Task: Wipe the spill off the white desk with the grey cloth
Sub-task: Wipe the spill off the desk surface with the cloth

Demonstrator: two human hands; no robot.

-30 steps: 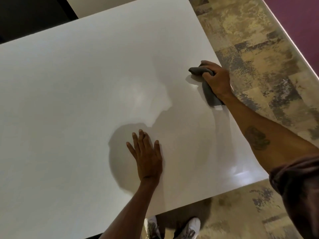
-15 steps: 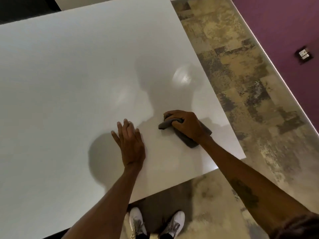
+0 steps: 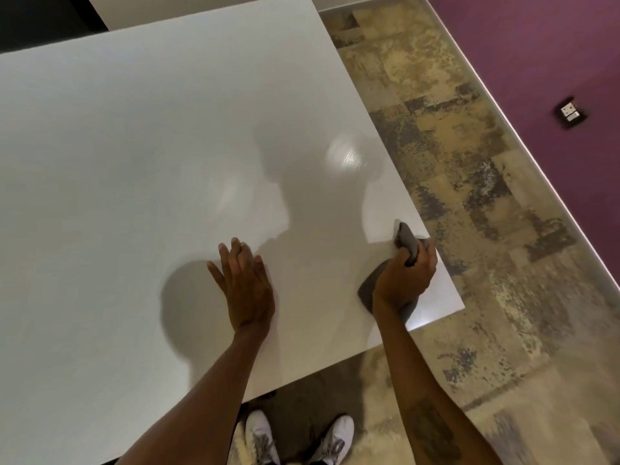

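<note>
The white desk (image 3: 134, 146) fills most of the view. My right hand (image 3: 406, 276) grips the grey cloth (image 3: 369, 288) and presses it on the desk close to the near right corner; one end of the cloth sticks up past my fingers by the right edge. My left hand (image 3: 246, 285) lies flat on the desk, fingers together, left of the cloth. A shiny wet-looking patch (image 3: 345, 157) glints on the desk farther back near the right edge. Shadows of my head and arms fall across the surface.
Mottled tan and grey carpet (image 3: 469, 162) lies right of and below the desk. A purple wall (image 3: 553, 45) with a socket plate (image 3: 570, 112) runs along the far right. My white shoes (image 3: 298, 437) stand under the desk's near edge.
My right hand has swept the cloth from the desk's right edge in toward my left hand, then back out toward the near right corner. My left hand stayed flat on the desk.
</note>
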